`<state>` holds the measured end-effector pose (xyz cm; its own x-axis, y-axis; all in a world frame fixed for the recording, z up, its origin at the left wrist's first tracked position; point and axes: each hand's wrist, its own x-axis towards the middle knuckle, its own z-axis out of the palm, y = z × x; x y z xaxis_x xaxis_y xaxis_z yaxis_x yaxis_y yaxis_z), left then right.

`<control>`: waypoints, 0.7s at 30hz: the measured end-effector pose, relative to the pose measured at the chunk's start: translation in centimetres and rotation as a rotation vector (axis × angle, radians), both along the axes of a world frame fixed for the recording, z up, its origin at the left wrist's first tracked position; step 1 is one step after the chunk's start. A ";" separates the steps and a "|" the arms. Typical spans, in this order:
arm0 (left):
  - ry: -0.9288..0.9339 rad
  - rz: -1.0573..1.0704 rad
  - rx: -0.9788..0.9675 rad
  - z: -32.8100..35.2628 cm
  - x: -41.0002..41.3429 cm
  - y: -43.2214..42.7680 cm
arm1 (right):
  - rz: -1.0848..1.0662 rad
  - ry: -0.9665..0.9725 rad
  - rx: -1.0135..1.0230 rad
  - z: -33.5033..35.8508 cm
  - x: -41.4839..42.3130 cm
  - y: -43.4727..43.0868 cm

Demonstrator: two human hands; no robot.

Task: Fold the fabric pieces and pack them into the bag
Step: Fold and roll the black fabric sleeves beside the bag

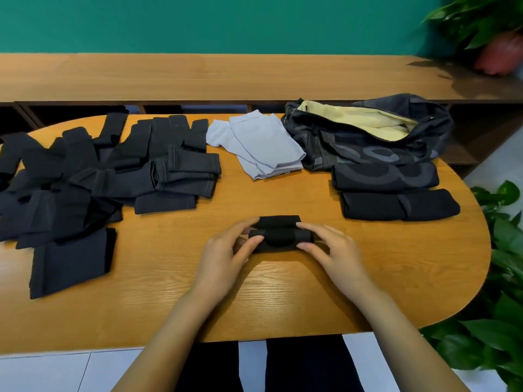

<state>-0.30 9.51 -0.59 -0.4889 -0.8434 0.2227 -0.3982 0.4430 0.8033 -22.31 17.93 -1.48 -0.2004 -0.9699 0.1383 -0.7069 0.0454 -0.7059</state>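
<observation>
A small black fabric piece point(278, 233) lies half folded on the wooden table point(283, 292) in front of me. My left hand point(226, 256) pinches its left end and my right hand point(328, 250) pinches its right end. Several dark fabric pieces point(99, 179) lie piled on the left of the table. Light lilac pieces point(254, 145) lie behind the middle. Two folded black pieces point(396, 205) lie at the right, just in front of the dark bag point(368, 134), which gapes open and shows a cream lining.
A long wooden shelf point(226, 77) runs behind the table under a green wall. A potted plant in a pink pot point(498, 55) stands on its right end. Green leaves point(503, 278) crowd the table's right edge.
</observation>
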 end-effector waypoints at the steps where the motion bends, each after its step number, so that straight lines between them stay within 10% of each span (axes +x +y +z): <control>1: 0.046 0.016 0.036 0.0 -0.1 0.0 | -0.021 -0.030 -0.018 0.1 0.1 -0.1; 10: -0.181 -0.093 -0.269 -0.9 -0.9 -0.1 | -0.137 -0.168 0.052 0.5 0.2 -2.2; 21: -0.289 -0.137 -0.261 -1.0 -1.1 -1.6 | 0.099 0.589 0.052 1.9 0.4 -1.7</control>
<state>-1.38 7.88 -1.59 -0.6666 -0.6995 0.2577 -0.5142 0.6817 0.5206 -21.93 16.23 0.43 -0.0127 -0.9886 0.1501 -0.9812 -0.0165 -0.1922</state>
